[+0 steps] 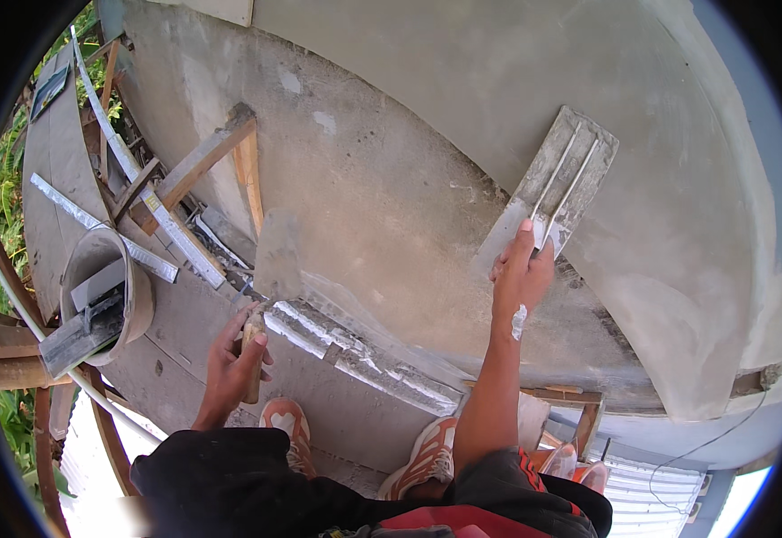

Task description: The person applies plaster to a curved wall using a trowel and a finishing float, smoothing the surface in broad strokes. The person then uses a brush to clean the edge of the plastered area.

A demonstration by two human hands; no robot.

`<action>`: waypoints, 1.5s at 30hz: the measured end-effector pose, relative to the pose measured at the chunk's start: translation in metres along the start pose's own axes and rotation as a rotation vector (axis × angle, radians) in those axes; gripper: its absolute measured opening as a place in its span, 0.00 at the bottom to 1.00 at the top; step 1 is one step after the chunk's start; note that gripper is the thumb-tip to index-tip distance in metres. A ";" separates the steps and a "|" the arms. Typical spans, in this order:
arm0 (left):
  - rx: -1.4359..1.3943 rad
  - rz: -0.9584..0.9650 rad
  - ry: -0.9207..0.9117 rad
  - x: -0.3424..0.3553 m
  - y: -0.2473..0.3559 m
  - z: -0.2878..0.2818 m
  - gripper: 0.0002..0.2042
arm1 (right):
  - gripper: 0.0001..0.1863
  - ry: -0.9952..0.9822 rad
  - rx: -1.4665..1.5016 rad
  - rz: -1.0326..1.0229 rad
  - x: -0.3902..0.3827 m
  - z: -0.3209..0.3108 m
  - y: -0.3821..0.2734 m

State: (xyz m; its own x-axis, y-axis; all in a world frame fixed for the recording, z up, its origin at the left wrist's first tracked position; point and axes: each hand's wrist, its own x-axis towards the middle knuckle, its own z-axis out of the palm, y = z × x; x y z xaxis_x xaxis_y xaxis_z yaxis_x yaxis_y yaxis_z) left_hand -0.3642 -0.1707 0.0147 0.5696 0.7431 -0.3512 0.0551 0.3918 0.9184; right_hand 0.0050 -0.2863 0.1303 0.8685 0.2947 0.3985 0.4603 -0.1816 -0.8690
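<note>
My left hand grips the wooden handle of a trowel, whose grey blade points up at the lower middle, beside white-smeared strips lying along the wall's foot. My right hand is wrapped round the metal handle of a grey, mortar-stained rectangular float, held against or just over the wall, at the edge between darker rough surface and smoother, lighter plaster. A white patch shows on my right wrist.
A bucket holding flat tools stands at left, among boards, metal straightedges and wooden braces. Foliage and a pale pipe lie beyond. My feet stand on grey planks. A wire and corrugated sheeting appear at lower right.
</note>
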 end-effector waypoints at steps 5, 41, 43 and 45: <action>-0.032 0.017 -0.011 0.004 0.000 0.002 0.29 | 0.21 -0.025 -0.215 0.123 -0.016 0.004 -0.005; -0.015 -0.043 -0.021 -0.005 0.011 -0.002 0.29 | 0.16 -0.485 -0.222 -0.006 -0.059 0.043 0.035; -0.010 -0.060 -0.014 -0.005 0.012 -0.004 0.29 | 0.15 -0.526 -0.210 0.068 -0.063 0.044 0.032; -0.038 -0.068 -0.026 -0.005 0.012 -0.007 0.29 | 0.14 -0.581 -0.180 0.261 -0.068 0.044 0.027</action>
State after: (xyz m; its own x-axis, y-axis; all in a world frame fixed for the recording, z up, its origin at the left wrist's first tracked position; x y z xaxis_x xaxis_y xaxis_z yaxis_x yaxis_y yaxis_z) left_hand -0.3723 -0.1664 0.0261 0.5867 0.6999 -0.4073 0.0636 0.4616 0.8848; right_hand -0.0499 -0.2699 0.0664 0.7386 0.6687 -0.0852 0.3156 -0.4547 -0.8329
